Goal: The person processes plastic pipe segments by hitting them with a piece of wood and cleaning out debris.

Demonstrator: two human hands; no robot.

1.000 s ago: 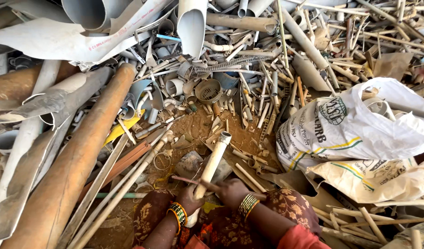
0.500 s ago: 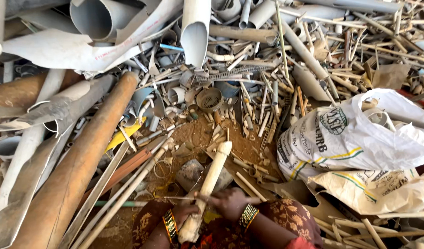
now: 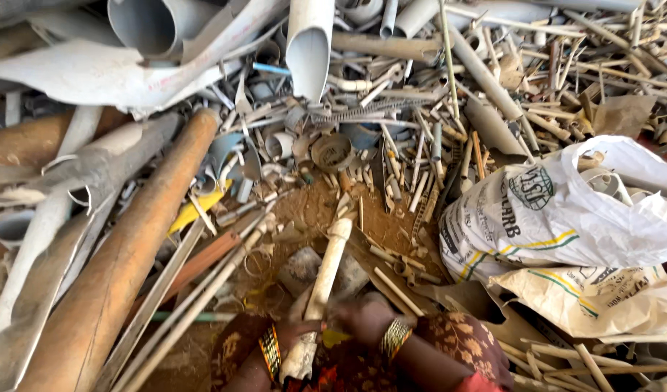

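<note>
Gripping the pale pipe piece [image 3: 320, 290] low in your left hand [image 3: 293, 337], keep it propped steady over the dirt; your right hand [image 3: 366, 319] is blurred, grasp unclear.

One head cam only, worn by the person, looking steeply down & forward over a heap of cut grey-white plastic pipe scrap [image 3: 391, 145]. Close range. Wrists enter at btm edge; no 2nd view to overlap.
</note>
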